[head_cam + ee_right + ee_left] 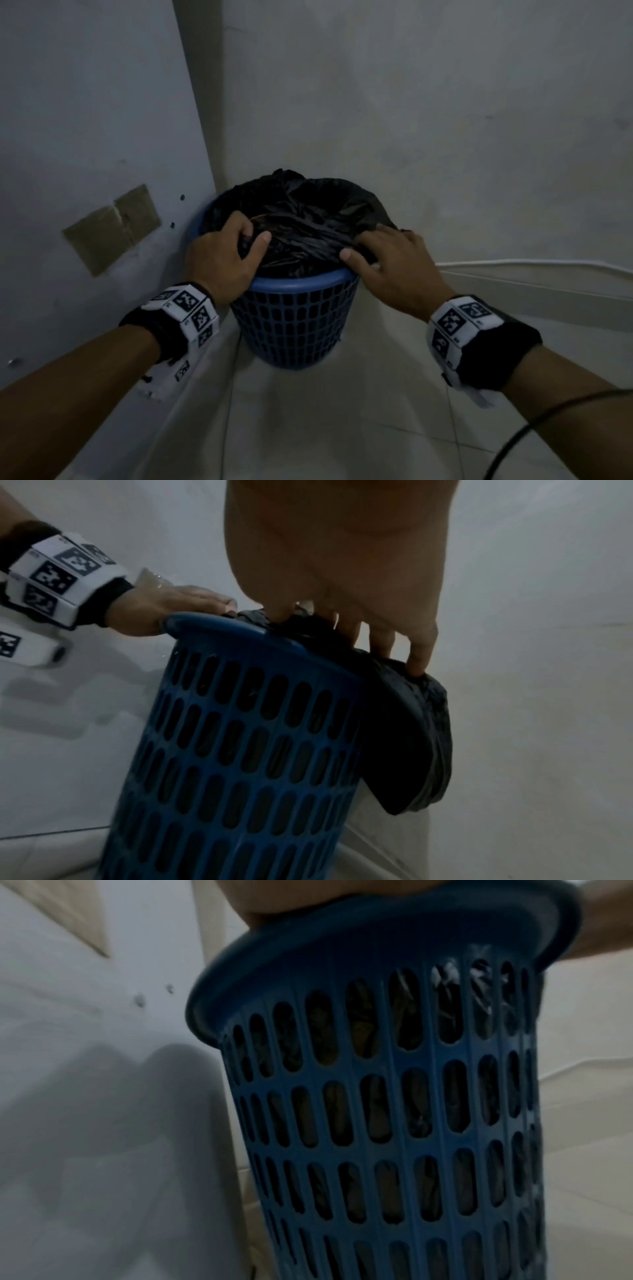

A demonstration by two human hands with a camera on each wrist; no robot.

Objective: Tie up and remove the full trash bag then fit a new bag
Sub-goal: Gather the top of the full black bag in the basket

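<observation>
The task stands at its opening stage. The crumpled black plastic trash bag (305, 219) sits inside the round blue slotted plastic basket (294, 329), which stands on the pale tiled floor (342, 428) in a corner between a grey panel (85, 120) and a plastered wall (445, 102). The bag's top is bunched over the contents but shows no knot; on the right side its edge hangs folded over the basket rim, as the right wrist view confirms. The left hand (222, 257) rests at the left rim with thumb and fingers curled into a fold of the bag film, pinching it. The right hand (387, 263) lies over the right rim, its fingers (419, 653) hooked into the gathered bag edge, holding it. Judged from this, gathering the bag mouth is in hand; tying, lifting out and fitting a new bag all remain. No replacement bag appears in any view. The bag's contents are hidden; only dim shapes show through the slots in the left wrist view, which is blurred. The left fingertips are buried in the film, so the exact grip is hard to make out. Both forearms are cut off at the frame edge. A dark cable (548, 421) crosses the lower right; its ends lie outside the picture.
</observation>
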